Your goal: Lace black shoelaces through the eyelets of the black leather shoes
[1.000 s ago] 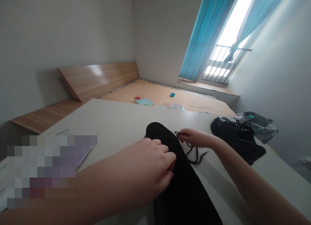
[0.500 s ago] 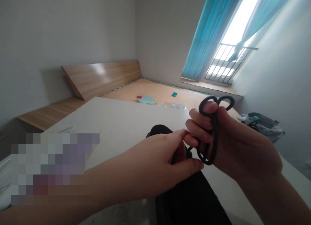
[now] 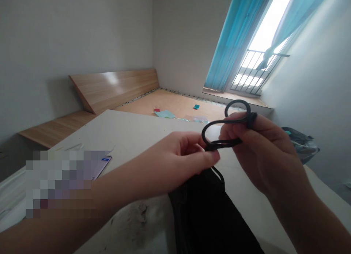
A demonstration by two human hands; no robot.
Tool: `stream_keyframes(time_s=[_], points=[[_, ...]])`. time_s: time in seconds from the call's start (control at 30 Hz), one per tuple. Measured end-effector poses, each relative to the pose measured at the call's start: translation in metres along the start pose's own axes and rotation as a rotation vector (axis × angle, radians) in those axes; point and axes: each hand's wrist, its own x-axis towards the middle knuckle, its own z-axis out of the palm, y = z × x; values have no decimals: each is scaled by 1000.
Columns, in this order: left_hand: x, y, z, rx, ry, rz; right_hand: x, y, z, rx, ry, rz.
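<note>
A dark cord [image 3: 207, 128] is looped between my two hands, above a black fabric-like item [image 3: 216, 217] lying on the white table. My left hand [image 3: 182, 157] pinches the cord between thumb and fingers at the lower end of the loops. My right hand [image 3: 265, 148] grips the upper part, with one round loop standing up over its fingers. From below my left thumb a length of the cord hangs down to the black item. What kind of item it is I cannot make out.
The white table [image 3: 131, 126] reaches forward to a wooden bed base [image 3: 142, 98] with small packets and a teal piece [image 3: 196, 106] on it. To the left lies a pixelated flat thing [image 3: 102, 165] beside clear plastic. A bag [image 3: 304, 142] stands at the right.
My right hand has turned and shifted slightly right, and the cord loops now stretch sideways between both hands. My left hand has moved slightly left and up.
</note>
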Motion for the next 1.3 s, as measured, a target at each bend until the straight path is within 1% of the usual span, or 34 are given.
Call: stream_keyframes(time_s=[0.07, 0.1, 0.2, 0.27, 0.3, 0.37, 0.4, 0.47, 0.53, 0.6, 0.7, 0.8, 0.87, 0.9, 0.97, 1.03, 1.07, 1.1, 1.13, 1.2, 1.27, 1.3], points=[[2, 5, -11, 134, 104, 31, 7, -1, -5, 43, 78, 0], [4, 7, -16, 200, 135, 40, 10, -3, -8, 47, 91, 25], [5, 11, -29, 403, 186, 43, 14, -10, -16, 3, 26, 146], [5, 11, -34, 644, 185, -6, 14, -13, -20, -32, -52, 221], [4, 9, -35, 785, 180, -35, 14, -14, -21, -51, -99, 247], [3, 4, -35, 1048, 159, -77, 11, -15, -21, -136, -260, 273], [3, 1, -34, 1143, 141, -77, 9, -15, -21, -222, -367, 275], [3, -7, -31, 1237, 87, -49, 2, -16, -18, -465, -566, 261], [4, -13, -26, 1257, 42, -16, -6, -16, -14, -714, -699, 220], [3, -15, -22, 1254, 41, 8, -14, -17, -7, -865, -779, 146], [0, -12, -17, 1238, 57, 26, -27, -21, 3, -930, -921, 50], [-2, -8, -12, 1207, -7, 22, -35, -29, 8, -922, -1040, 20], [-3, -8, -10, 1182, -48, 14, -34, -34, 6, -887, -1033, 13], [-3, -8, -9, 1166, -51, 12, -32, -35, 2, -863, -987, 15], [-2, -9, -7, 1132, -12, -1, -23, -34, -8, -834, -829, 42], [-1, -9, -6, 1112, 39, 3, -11, -28, -21, -873, -665, 85], [-1, -8, -5, 1115, 62, 18, -5, -24, -27, -916, -622, 109], [-2, -6, -4, 1123, 79, 44, 0, -18, -33, -963, -619, 137], [-2, -5, -3, 1127, 89, 77, 5, -12, -38, -1002, -660, 177], [-5, 0, 0, 1108, 80, 131, 10, -1, -43, -1031, -800, 275], [-9, 3, 3, 1061, 34, 133, 11, 7, -43, -1005, -952, 359], [-11, 4, 4, 1041, 6, 116, 12, 9, -42, -986, -1000, 375]])
